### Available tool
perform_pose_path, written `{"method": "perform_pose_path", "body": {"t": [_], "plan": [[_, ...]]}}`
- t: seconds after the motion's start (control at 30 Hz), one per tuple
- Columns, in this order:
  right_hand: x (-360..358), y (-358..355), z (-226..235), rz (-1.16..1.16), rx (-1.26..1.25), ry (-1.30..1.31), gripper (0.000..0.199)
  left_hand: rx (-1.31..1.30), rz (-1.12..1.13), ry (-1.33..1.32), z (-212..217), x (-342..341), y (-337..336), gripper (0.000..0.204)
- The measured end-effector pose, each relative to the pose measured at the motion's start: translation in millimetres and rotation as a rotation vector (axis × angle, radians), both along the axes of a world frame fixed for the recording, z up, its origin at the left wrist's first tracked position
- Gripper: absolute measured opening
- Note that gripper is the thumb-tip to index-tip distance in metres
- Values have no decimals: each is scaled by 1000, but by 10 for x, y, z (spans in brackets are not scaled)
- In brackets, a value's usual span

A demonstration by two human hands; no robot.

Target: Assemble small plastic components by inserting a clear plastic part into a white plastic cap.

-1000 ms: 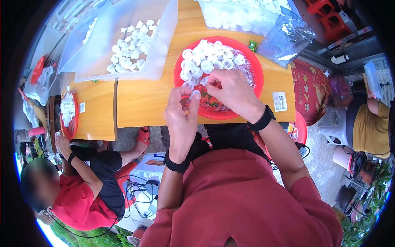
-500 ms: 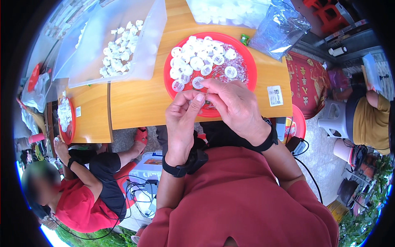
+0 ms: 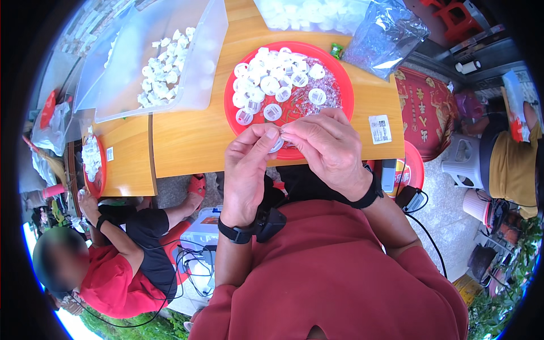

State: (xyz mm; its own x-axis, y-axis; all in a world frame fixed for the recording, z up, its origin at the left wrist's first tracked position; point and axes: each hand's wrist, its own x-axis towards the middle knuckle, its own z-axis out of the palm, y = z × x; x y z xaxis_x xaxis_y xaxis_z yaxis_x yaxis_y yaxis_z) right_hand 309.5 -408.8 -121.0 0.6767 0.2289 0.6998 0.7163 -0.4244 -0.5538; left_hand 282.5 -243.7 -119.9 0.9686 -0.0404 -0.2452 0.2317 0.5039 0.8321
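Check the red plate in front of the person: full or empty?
Well filled, not heaped. The red plate carries many small white round caps across its upper left, with thin metal pieces spread over the rest.

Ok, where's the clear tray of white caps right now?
In the head view, the clear tray sits upper left on the wooden table, left of the red plate.

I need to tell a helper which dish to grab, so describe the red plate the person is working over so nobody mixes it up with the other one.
On the wooden table, look straight ahead of the two hands, left hand and right hand, pinching a small white piece. The red plate lies just beyond them, holding white round caps and thin metal bits. The other red plate, far left, is smaller and sits before another person.
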Motion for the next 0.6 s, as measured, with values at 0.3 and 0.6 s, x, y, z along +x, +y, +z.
{"method": "perform_pose_path", "body": {"t": [0.3,0.6], "plan": [[-116,15,88,69,495,589,6,252,84,-153,47,-42,-14,34],[-146,55,114,272,683,866,5,477,91,-231,142,-133,-107,63]]}}
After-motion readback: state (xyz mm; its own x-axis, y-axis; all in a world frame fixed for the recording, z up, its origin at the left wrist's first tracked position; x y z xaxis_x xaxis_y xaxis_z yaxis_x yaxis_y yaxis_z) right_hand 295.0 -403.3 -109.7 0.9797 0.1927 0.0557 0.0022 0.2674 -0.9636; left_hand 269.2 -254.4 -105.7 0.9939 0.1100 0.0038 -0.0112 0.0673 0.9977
